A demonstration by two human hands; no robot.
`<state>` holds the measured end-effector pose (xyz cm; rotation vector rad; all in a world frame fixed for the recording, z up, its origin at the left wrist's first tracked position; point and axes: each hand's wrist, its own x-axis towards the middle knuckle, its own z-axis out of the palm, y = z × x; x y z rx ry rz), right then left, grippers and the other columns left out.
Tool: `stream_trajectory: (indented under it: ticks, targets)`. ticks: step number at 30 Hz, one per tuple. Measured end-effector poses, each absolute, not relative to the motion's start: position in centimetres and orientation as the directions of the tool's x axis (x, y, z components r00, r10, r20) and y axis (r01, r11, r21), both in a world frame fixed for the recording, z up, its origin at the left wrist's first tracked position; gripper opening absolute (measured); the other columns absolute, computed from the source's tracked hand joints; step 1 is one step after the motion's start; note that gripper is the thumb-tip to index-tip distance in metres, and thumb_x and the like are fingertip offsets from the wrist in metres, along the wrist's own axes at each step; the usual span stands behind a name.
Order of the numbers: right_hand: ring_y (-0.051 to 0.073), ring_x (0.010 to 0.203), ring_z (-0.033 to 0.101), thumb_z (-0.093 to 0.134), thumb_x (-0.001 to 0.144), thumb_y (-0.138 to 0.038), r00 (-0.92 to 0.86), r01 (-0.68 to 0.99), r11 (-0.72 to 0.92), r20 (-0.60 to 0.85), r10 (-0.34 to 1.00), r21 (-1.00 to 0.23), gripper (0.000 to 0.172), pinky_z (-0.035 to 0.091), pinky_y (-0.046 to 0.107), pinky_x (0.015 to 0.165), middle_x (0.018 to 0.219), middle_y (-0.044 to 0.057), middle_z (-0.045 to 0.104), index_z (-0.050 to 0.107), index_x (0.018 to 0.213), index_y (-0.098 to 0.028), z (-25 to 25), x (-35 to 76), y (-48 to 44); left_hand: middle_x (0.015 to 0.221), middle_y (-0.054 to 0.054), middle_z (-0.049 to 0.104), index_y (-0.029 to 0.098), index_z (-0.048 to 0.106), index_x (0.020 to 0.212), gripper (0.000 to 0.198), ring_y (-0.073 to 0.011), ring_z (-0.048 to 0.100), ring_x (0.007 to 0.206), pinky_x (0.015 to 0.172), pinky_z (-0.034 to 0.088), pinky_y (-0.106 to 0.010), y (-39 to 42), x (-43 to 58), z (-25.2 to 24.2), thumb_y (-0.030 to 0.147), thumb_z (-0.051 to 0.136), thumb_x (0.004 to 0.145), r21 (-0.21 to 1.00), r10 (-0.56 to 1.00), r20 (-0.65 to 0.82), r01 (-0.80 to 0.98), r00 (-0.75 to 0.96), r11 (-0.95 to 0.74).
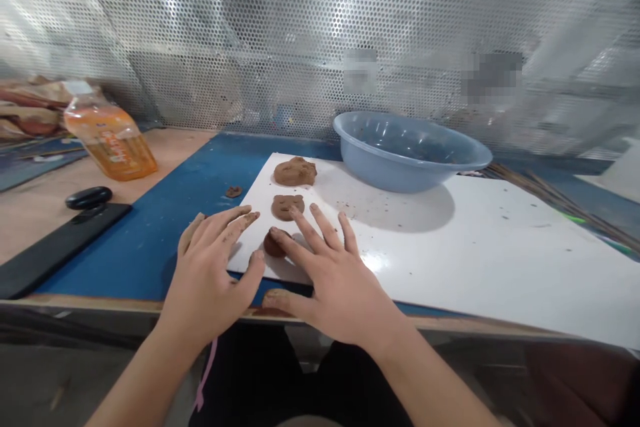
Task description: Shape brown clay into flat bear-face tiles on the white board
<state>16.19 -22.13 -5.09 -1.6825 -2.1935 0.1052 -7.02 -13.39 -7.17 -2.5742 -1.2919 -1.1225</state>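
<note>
Three brown clay pieces lie in a row on the left part of a white board (480,247): a larger lump (295,171) farthest from me, a flat shaped piece (287,206) in the middle, and a small ball (274,244) nearest. My left hand (210,267) lies flat with fingers spread, just left of the ball, its fingertips smeared with clay. My right hand (333,274) is also flat and spread, its index finger touching the ball's right side. Neither hand holds anything.
A light blue plastic bowl (410,150) stands at the back of the board. An orange drink bottle (111,136), a black flat object (55,247) and a black oval thing (89,197) lie to the left. Thin sticks (565,204) lie at the right. Perforated metal wall behind.
</note>
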Motion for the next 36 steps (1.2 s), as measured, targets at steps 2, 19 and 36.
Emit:
stream_trajectory:
  ticks: [2,19,36]
  targets:
    - [0.046,0.192,0.001,0.061,0.112,-0.089,-0.204,0.920,0.274,0.257,0.945,-0.279,0.099,0.009,0.092,0.149,0.205,0.002,0.009,0.036,0.193,-0.037,-5.14,16.17,-22.07,0.170,-0.002,0.072,0.043,0.060,0.159,0.045,-0.0311,0.070,0.160,0.149,0.045,-0.079,-13.32,-7.04,-7.15,0.045,0.053,0.114,0.269,0.685,0.619,0.715,0.385,-0.645]
    - [0.048,0.191,0.015,0.067,0.111,-0.085,-0.107,0.916,0.220,0.324,0.940,-0.336,0.095,0.013,0.091,0.149,0.204,0.003,0.024,0.039,0.191,-0.040,-5.48,16.53,-22.22,0.178,0.003,0.065,0.048,0.077,0.147,0.040,-0.0296,0.062,0.168,0.152,0.035,-0.081,-13.05,-6.50,-6.71,0.061,0.056,0.115,0.258,0.705,0.526,0.701,0.476,-0.665]
    - [0.045,0.192,0.008,0.055,0.113,-0.092,-0.171,0.919,0.256,0.281,0.944,-0.301,0.106,0.010,0.090,0.150,0.205,0.008,0.011,0.024,0.196,-0.035,-5.35,16.27,-22.14,0.176,-0.002,0.068,0.044,0.070,0.155,0.066,-0.0341,0.067,0.162,0.149,0.034,-0.077,-13.20,-7.21,-7.34,0.084,0.067,0.103,0.172,0.629,0.613,0.696,0.479,-0.697]
